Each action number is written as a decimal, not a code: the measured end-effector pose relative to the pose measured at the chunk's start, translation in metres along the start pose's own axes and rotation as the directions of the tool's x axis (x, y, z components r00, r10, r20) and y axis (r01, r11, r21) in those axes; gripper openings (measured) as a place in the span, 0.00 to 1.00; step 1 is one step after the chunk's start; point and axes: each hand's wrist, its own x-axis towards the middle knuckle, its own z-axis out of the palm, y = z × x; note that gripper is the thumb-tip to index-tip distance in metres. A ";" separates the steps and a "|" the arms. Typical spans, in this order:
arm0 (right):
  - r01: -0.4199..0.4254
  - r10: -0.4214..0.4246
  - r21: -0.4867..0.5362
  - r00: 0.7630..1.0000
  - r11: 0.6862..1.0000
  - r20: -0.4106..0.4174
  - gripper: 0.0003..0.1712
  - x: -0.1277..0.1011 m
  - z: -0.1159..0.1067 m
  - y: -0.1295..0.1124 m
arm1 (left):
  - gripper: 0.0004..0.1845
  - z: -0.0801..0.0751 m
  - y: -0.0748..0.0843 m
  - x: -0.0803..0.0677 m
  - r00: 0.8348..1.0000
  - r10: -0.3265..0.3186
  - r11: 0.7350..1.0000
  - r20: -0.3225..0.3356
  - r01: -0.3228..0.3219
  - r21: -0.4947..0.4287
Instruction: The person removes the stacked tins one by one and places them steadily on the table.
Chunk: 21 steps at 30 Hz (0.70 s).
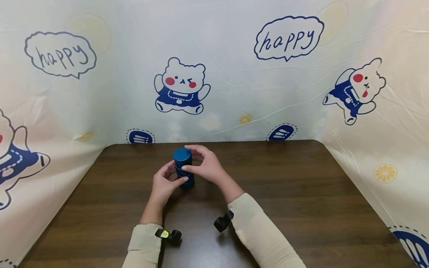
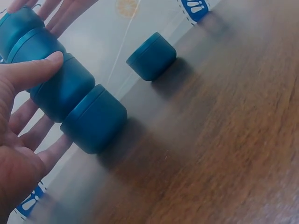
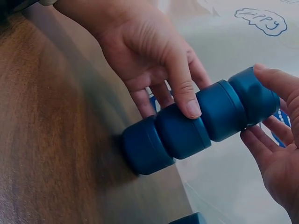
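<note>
A stack of several blue round tins (image 1: 183,167) stands upright on the dark wooden table (image 1: 285,193), near its back middle. My left hand (image 1: 175,174) grips the stack's lower part from the left, thumb across a middle tin (image 3: 182,133). My right hand (image 1: 192,159) curls round the top tin (image 3: 254,93) from the right, thumb on its lid. The bottom tin (image 2: 93,121) rests on the wood. In the left wrist view the left thumb (image 2: 32,70) presses the stack and the right fingers (image 2: 60,11) show at the top.
One more blue tin (image 2: 152,56) sits alone on the table beyond the stack, close to the backdrop; the head view hides it. A cartoon-printed sheet (image 1: 214,74) walls the table at the back and both sides. Small black wrist cameras (image 1: 169,235) hang below both sleeves.
</note>
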 end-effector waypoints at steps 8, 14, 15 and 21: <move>0.004 -0.004 -0.039 1.000 0.999 -0.013 0.31 0.000 0.007 0.003 | 0.39 0.000 -0.001 -0.001 1.000 -0.004 1.000 0.002 0.004 -0.011; 0.010 -0.012 -0.067 0.999 0.998 -0.035 0.28 0.000 0.008 0.006 | 0.39 0.001 -0.001 0.000 1.000 -0.005 1.000 0.000 0.005 -0.013; 0.011 -0.014 -0.064 0.999 0.998 -0.039 0.28 0.000 0.008 0.006 | 0.39 0.001 -0.001 0.000 1.000 -0.004 1.000 0.001 0.004 -0.014; 0.029 -0.031 -0.043 0.998 0.999 -0.055 0.28 -0.002 0.006 0.004 | 0.39 0.000 -0.002 0.000 1.000 -0.010 1.000 0.004 0.010 -0.015</move>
